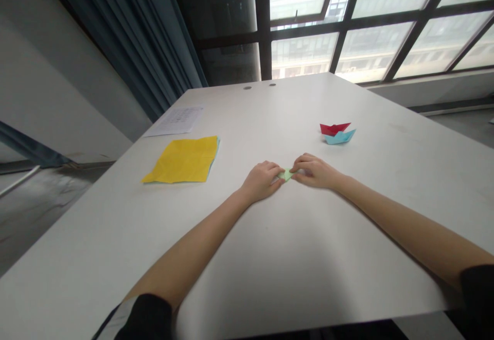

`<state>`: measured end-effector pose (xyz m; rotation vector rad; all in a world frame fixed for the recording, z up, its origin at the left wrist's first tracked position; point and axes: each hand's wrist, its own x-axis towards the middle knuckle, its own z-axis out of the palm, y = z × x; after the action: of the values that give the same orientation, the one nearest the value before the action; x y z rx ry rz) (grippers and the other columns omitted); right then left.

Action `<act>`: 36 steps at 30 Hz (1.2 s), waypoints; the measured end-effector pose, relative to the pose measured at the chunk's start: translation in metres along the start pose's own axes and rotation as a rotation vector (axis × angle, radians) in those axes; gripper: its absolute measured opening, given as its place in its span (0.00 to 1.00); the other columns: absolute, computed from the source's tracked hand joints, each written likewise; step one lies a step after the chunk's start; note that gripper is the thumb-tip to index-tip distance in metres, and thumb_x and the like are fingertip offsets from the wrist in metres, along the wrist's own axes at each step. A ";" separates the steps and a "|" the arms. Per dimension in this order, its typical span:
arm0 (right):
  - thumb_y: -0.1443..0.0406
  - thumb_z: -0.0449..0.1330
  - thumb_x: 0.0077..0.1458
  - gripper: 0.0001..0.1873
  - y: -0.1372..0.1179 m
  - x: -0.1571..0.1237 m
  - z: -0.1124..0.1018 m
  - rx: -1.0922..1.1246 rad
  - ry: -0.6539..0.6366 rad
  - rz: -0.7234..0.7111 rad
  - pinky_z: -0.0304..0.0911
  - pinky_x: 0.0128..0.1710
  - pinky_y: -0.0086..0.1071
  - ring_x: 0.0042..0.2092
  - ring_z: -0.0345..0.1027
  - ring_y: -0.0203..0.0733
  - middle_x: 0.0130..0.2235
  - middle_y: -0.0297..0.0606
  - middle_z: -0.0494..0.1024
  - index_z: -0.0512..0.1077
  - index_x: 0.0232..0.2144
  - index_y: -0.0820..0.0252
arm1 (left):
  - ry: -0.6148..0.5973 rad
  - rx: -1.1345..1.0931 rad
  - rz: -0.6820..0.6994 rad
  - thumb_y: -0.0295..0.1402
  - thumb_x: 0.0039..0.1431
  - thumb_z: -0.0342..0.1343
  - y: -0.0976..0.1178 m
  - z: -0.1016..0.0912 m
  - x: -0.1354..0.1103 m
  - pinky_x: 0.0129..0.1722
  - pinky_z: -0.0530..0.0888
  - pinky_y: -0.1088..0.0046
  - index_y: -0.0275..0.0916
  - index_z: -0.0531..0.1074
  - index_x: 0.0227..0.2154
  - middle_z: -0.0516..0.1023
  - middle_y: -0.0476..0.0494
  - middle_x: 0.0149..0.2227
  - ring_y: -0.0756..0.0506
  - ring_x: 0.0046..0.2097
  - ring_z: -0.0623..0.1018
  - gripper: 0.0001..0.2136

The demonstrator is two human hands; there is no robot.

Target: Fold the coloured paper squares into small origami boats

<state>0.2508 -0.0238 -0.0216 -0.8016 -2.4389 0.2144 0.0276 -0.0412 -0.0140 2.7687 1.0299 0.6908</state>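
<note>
We are pinching the green folded paper (pixel 286 175) at the middle of the surface (pixel 293 257), left hand (pixel 263 180) and right hand (pixel 314 172) each with a narrow grip holding one end, seemingly to press it flat, while the red boat (pixel 334 128) and blue boat (pixel 340 137) are sitting clear toward the far right corner.

Your light is daylight from the window (pixel 370 47) beyond the far edge of the table (pixel 270 257); its panes are blown out white. The tabletop is bright and even, with a soft grey shadow across its near part. Left of the table, the curtain (pixel 127 36) is dim. Lines bow towards the frame edges. The green paper (pixel 286 175) at the table's middle is too soft to show folds.
</note>
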 end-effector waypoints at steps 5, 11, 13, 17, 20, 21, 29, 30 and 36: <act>0.63 0.54 0.55 0.10 0.000 0.004 0.002 -0.003 -0.008 0.031 0.61 0.39 0.35 0.36 0.64 0.41 0.31 0.40 0.74 0.74 0.30 0.59 | -0.006 0.082 -0.086 0.37 0.61 0.44 0.006 0.005 0.003 0.41 0.66 0.67 0.39 0.74 0.32 0.76 0.44 0.37 0.45 0.40 0.71 0.14; 0.63 0.56 0.53 0.09 0.000 0.005 0.005 -0.004 0.012 0.084 0.61 0.40 0.36 0.35 0.65 0.41 0.31 0.39 0.74 0.74 0.34 0.59 | -0.037 0.209 -0.171 0.39 0.57 0.49 0.016 0.006 0.008 0.39 0.66 0.68 0.39 0.71 0.40 0.74 0.43 0.36 0.44 0.40 0.70 0.13; 0.63 0.56 0.53 0.11 0.000 0.005 0.005 -0.016 0.009 0.095 0.61 0.40 0.36 0.36 0.65 0.41 0.31 0.40 0.74 0.74 0.36 0.59 | -0.063 0.255 -0.164 0.39 0.58 0.48 0.018 0.004 0.008 0.38 0.66 0.68 0.39 0.70 0.42 0.73 0.42 0.37 0.44 0.41 0.70 0.13; 0.62 0.55 0.53 0.12 -0.002 0.005 0.004 -0.043 -0.010 0.101 0.61 0.39 0.36 0.35 0.64 0.42 0.30 0.41 0.73 0.75 0.35 0.60 | -0.105 0.334 -0.155 0.39 0.60 0.45 0.023 0.001 0.009 0.37 0.64 0.68 0.39 0.70 0.42 0.72 0.41 0.39 0.44 0.41 0.69 0.14; 0.61 0.56 0.53 0.11 -0.004 0.006 0.003 -0.062 -0.011 0.114 0.61 0.39 0.36 0.35 0.65 0.41 0.30 0.41 0.74 0.76 0.34 0.60 | -0.115 0.379 -0.166 0.39 0.60 0.45 0.025 0.000 0.009 0.37 0.63 0.68 0.38 0.70 0.40 0.72 0.40 0.38 0.43 0.41 0.69 0.14; 0.61 0.56 0.53 0.11 -0.004 0.007 0.003 -0.067 -0.011 0.119 0.61 0.39 0.36 0.35 0.65 0.41 0.30 0.41 0.74 0.76 0.33 0.60 | -0.113 0.394 -0.169 0.40 0.60 0.45 0.025 0.000 0.008 0.37 0.63 0.67 0.37 0.71 0.38 0.72 0.40 0.38 0.43 0.41 0.69 0.14; 0.62 0.56 0.52 0.11 -0.003 0.006 0.005 -0.086 -0.017 0.141 0.60 0.40 0.35 0.34 0.65 0.41 0.30 0.40 0.74 0.75 0.34 0.60 | -0.073 0.498 -0.262 0.47 0.57 0.46 0.027 -0.003 0.006 0.37 0.61 0.63 0.31 0.73 0.30 0.73 0.36 0.30 0.41 0.38 0.70 0.22; 0.62 0.56 0.52 0.11 -0.003 0.006 0.005 -0.091 -0.023 0.140 0.60 0.40 0.35 0.34 0.65 0.41 0.30 0.40 0.74 0.75 0.34 0.60 | -0.064 0.496 -0.269 0.48 0.56 0.46 0.027 -0.003 0.006 0.37 0.60 0.63 0.32 0.74 0.29 0.73 0.35 0.30 0.40 0.38 0.70 0.22; 0.61 0.53 0.55 0.16 -0.003 0.005 0.005 -0.130 -0.073 0.135 0.59 0.41 0.38 0.37 0.64 0.43 0.35 0.43 0.72 0.72 0.43 0.59 | 0.011 0.417 -0.300 0.51 0.54 0.46 0.025 -0.003 0.004 0.36 0.61 0.60 0.31 0.74 0.28 0.73 0.32 0.28 0.37 0.38 0.69 0.25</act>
<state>0.2433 -0.0233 -0.0225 -1.0336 -2.4892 0.1385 0.0439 -0.0578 -0.0038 2.8324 1.7191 0.4948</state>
